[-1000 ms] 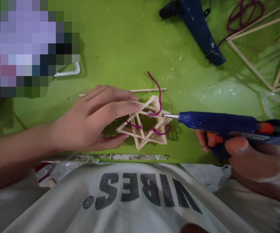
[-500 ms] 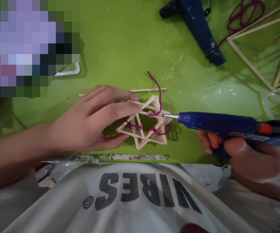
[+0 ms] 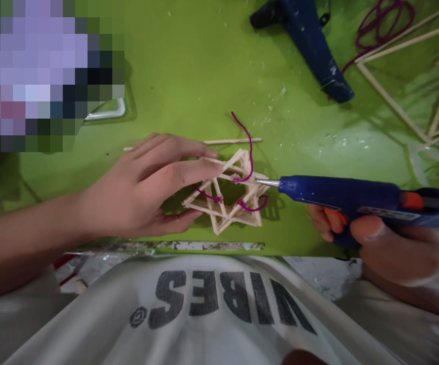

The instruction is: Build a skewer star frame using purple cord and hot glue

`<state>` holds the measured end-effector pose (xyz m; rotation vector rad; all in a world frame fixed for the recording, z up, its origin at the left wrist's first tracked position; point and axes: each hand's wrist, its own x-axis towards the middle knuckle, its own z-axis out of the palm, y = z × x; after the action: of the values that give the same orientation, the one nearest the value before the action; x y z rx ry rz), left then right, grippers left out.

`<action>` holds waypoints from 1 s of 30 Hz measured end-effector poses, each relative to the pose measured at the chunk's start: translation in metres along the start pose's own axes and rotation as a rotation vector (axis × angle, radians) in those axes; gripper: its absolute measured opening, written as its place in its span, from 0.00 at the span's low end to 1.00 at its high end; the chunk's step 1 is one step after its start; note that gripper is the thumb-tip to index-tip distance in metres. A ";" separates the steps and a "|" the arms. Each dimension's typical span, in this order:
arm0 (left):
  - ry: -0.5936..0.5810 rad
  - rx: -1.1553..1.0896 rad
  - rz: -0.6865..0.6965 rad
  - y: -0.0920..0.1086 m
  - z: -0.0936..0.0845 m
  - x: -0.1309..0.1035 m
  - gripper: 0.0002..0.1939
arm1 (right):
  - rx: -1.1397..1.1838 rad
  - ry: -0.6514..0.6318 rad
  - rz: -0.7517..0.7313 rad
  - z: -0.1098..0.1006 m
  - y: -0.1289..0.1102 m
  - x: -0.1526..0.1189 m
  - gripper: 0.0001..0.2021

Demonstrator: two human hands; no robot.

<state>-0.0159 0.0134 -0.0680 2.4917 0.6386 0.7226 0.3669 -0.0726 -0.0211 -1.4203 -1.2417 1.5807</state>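
Observation:
A star-shaped frame of thin wooden sticks (image 3: 225, 221) rests on the green table, steadied at its left side by my left hand (image 3: 154, 185), whose fingers and thumb close on its edges. Several short pieces of magenta yarn (image 3: 250, 147) are attached to the frame. My right hand (image 3: 398, 248) wraps round the handle of a blue glue gun (image 3: 341, 190) with an orange trigger. Its metal nozzle points left, at or just over the star's upper right sticks; whether it touches them I cannot tell.
A loose stick (image 3: 234, 141) lies behind my left hand. A second dark blue tool (image 3: 314, 50) lies at the back, near a coil of magenta yarn (image 3: 386, 23). Larger stick frames (image 3: 394, 104) occupy the right side. The table's near edge (image 3: 204, 246) runs before my shirt.

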 end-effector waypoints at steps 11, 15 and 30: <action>-0.026 -0.005 -0.026 -0.001 -0.001 -0.001 0.35 | 0.031 -0.080 -0.039 -0.002 0.003 0.007 0.11; -0.018 0.010 -0.018 -0.001 -0.001 0.000 0.33 | 0.030 -0.057 -0.028 0.000 0.002 0.005 0.11; -0.016 0.055 0.078 -0.002 -0.003 0.004 0.30 | 0.036 -0.096 -0.038 0.000 0.001 0.008 0.14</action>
<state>-0.0157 0.0181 -0.0658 2.5827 0.5658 0.7226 0.3657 -0.0657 -0.0246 -1.3037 -1.2817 1.6541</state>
